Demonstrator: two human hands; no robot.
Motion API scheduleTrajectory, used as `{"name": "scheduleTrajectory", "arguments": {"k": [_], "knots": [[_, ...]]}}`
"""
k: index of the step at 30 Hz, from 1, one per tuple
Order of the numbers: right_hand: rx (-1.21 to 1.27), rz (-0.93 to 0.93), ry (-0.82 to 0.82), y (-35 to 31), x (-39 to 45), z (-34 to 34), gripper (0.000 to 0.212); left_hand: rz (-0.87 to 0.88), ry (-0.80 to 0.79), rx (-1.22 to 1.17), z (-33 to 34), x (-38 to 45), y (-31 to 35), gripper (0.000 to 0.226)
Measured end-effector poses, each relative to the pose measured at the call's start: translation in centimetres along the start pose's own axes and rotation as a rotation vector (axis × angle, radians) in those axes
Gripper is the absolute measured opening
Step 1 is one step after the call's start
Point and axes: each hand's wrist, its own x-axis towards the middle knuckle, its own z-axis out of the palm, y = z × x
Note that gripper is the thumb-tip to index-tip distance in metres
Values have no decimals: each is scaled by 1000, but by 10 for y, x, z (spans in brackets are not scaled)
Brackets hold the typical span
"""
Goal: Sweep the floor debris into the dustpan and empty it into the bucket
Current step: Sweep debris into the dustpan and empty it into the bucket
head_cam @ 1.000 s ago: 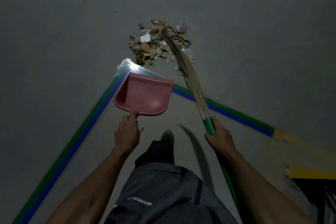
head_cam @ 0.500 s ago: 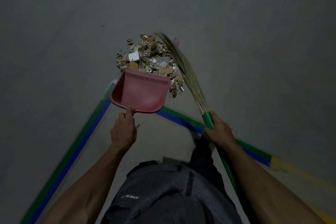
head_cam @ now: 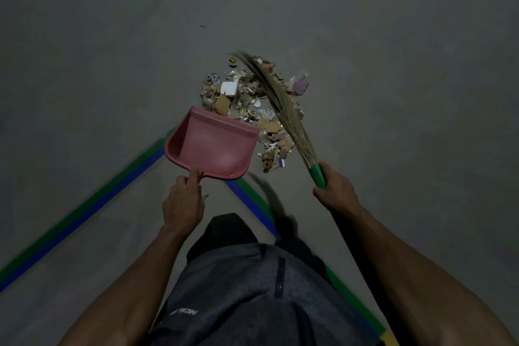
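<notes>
Barely started imo: pan (head_cam: 210,146) is empty, debris (head_cam: 252,109) piled on the floor right at its lip. Left hand (head_cam: 182,202) grips pan's handle, right hand (head_cam: 335,191) holds broom (head_cam: 283,109) w/ bristles across the debris. No bucket in view, so sweeping + emptying both left

Both bare forearms reach forward and down from lower frame. Left hand (head_cam: 184,202) curled around dustpan handle, thumb extended along its top. Right hand (head_cam: 335,191) wrapped around green broom handle, knuckles up, wrist angled inward.
</notes>
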Motion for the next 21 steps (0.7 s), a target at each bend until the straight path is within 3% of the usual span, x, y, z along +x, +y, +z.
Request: {"name": "scheduleTrajectory", "arguments": {"k": [9, 21], "knots": [[-108, -58, -105, 10, 60, -31, 61, -86, -48, -10, 16, 38, 34, 56], [-229, -188, -328, 55, 157, -62, 69, -298, -186, -3, 52, 48, 106, 58]]}}
